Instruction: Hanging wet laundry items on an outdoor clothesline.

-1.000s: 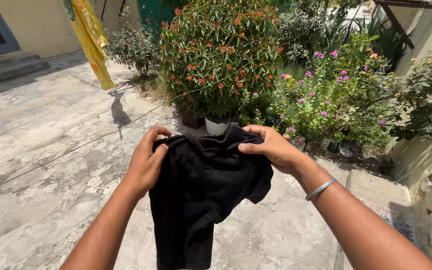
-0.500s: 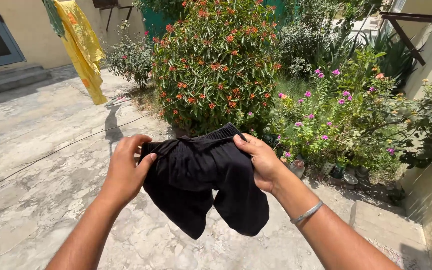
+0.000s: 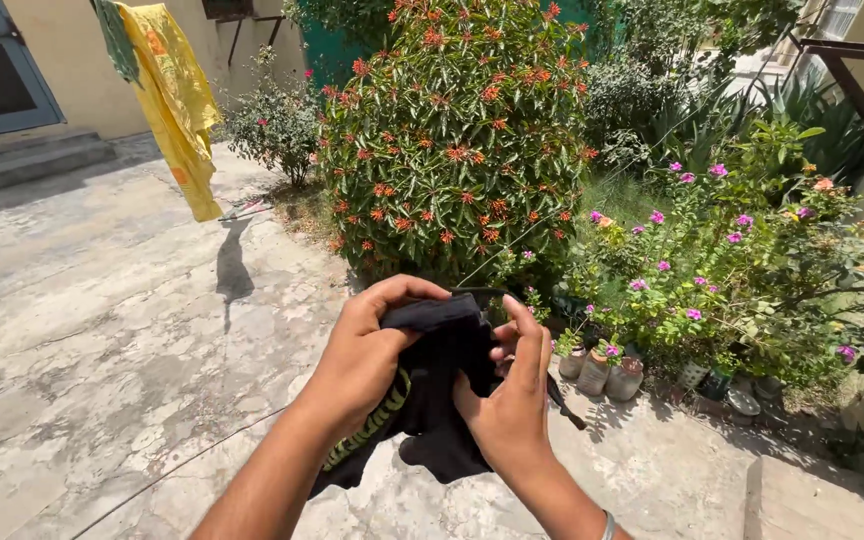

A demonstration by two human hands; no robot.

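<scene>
I hold a black garment (image 3: 442, 400) bunched up between both hands in front of me. My left hand (image 3: 367, 350) grips its top edge from the left, thumb over the fabric. My right hand (image 3: 507, 400) presses against it from the right, fingers upright. A strip with yellow-green pattern shows on the garment's lower left, under my left wrist. Most of the cloth hangs crumpled below the hands.
A thin clothesline (image 3: 182, 465) runs low across the cracked concrete yard. A yellow cloth (image 3: 177, 95) hangs at the upper left. A big orange-flowered bush (image 3: 452, 130), pink-flowered plants (image 3: 712, 240) and small pots (image 3: 607, 370) stand right ahead. Steps and a door (image 3: 2, 70) lie far left.
The garment was spread wide between my hands; now my hands have come together and bunched it up. The view has shifted, bringing the bush and pots closer.
</scene>
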